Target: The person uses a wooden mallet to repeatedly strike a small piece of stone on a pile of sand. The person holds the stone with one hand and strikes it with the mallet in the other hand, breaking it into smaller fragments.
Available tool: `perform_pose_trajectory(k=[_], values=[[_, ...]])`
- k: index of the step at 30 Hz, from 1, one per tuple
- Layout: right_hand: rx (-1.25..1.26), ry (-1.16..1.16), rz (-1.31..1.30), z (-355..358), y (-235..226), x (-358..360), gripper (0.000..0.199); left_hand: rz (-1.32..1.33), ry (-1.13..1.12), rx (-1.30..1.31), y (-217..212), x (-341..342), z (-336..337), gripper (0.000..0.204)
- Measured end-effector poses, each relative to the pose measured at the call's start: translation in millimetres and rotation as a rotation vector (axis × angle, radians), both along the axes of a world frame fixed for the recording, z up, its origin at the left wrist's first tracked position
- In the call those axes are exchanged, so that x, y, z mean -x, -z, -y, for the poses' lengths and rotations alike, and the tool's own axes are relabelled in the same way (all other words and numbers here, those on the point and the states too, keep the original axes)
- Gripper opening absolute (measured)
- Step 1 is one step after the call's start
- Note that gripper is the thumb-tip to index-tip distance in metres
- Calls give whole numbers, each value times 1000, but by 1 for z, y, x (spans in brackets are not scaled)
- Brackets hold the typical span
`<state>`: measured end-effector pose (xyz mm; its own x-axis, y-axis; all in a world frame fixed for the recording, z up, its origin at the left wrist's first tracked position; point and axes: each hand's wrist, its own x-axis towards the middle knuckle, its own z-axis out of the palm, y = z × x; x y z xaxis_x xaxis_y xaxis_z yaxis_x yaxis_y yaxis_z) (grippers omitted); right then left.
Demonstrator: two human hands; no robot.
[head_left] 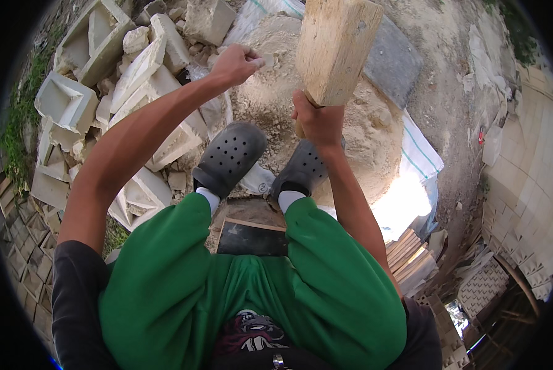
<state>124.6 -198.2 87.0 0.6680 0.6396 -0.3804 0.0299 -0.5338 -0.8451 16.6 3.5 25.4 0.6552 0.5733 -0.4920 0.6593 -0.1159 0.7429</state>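
The person wears loose green trousers (pixel 159 271), white socks (pixel 209 198) and dark grey clogs (pixel 232 161) pierced with round holes. The dark short-sleeved shirt (pixel 79 302) carries a pink-and-white print (pixel 255 333).

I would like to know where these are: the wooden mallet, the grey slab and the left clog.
Wooden mallet (pixel 338 50), head view: side of its block.
Grey slab (pixel 395 61), head view: its flat face.
Left clog (pixel 232 156), head view: its perforated top.

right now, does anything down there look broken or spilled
Yes: several pale molded blocks heaped at the left look damaged, with jagged edges, and lie tumbled at odd angles. Loose tan powder covers much of the striped white sheet, so it looks spilled, though I can't tell whether it was.
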Motion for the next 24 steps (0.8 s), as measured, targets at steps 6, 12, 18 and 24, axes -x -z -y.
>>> perform_pose_trajectory(k=[6, 12, 18, 24], values=[[388, -143, -132, 1, 6, -12, 40, -17, 46, -2, 3, -5, 0, 37], [51, -13, -21, 3, -4, -3, 35, 9, 0, -8, 8, 3, -2, 37], [314, -169, -41, 5, 17, 3, 35, -30, 61, 11, 4, -10, -1, 37], [196, -88, 90, -12, -14, -5, 41, -16, 36, 17, 6, -1, -3, 36]])
